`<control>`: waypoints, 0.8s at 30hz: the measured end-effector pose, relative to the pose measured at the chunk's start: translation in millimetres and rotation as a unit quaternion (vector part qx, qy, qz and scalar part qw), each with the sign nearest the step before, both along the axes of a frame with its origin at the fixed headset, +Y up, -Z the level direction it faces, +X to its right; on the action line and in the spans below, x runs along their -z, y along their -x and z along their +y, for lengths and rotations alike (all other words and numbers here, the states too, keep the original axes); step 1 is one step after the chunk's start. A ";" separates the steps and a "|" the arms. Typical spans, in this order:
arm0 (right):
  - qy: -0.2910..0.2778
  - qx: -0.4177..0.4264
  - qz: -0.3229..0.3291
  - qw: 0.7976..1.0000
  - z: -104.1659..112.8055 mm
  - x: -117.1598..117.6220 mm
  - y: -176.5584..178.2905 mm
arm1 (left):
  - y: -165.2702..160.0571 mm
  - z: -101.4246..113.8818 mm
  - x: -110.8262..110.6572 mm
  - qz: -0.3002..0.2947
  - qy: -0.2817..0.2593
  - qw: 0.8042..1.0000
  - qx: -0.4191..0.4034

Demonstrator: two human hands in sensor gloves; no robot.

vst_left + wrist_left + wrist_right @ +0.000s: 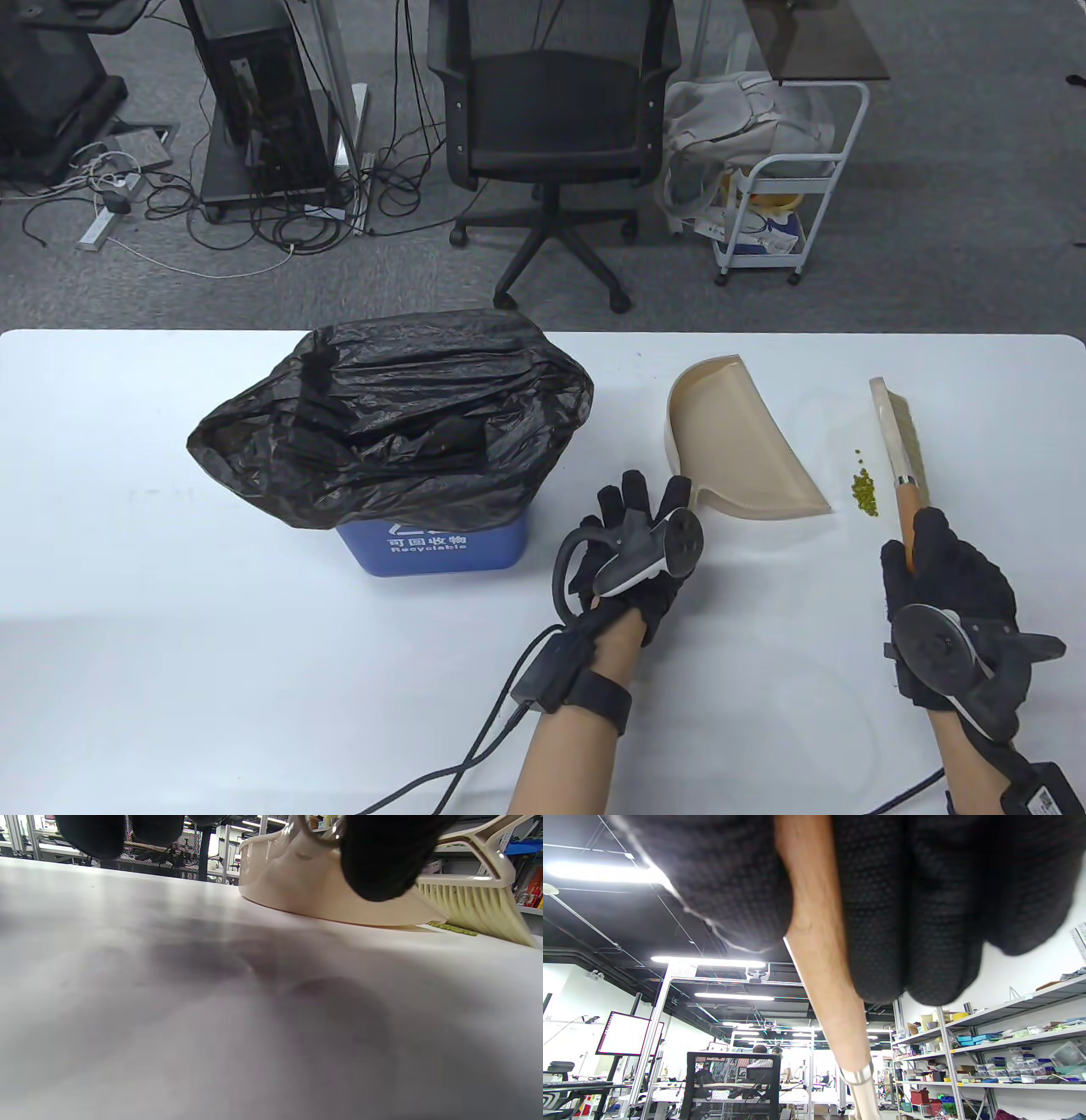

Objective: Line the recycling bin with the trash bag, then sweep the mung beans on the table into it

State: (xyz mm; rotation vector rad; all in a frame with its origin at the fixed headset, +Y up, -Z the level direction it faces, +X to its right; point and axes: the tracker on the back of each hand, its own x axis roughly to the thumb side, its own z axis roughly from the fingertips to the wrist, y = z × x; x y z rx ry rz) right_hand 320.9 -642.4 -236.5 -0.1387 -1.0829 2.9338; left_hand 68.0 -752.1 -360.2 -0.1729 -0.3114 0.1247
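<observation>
White table [170, 679] carries all task items. Landmark: recycling bin [433, 548], lined with the trash bag [390, 416]. Right of the bin lies the dustpan [738, 441]; the left hand [632, 556] rests at its handle end, fingers extended. Beyond the dustpan sit mung beans [864, 490], then the brush [899, 450], its handle gripped by the right hand [950, 594].

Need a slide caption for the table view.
Right hand grips wooden-handled brush beside green mung beans; left hand reaches beige plastic dustpan.
</observation>
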 end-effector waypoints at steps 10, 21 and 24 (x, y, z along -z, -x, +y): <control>0.003 0.000 0.002 1.000 -0.5 -0.4 0.8 | -13.1 -5.2 7.7 -0.006 -0.039 0.999 -0.016; 0.005 0.001 0.006 1.000 -0.9 -0.8 0.2 | -17.5 1.8 9.8 -0.007 -0.052 0.998 -0.046; 0.005 0.002 0.006 1.000 -0.9 -0.9 -0.1 | -7.8 11.8 7.5 -0.029 -0.064 0.995 -0.065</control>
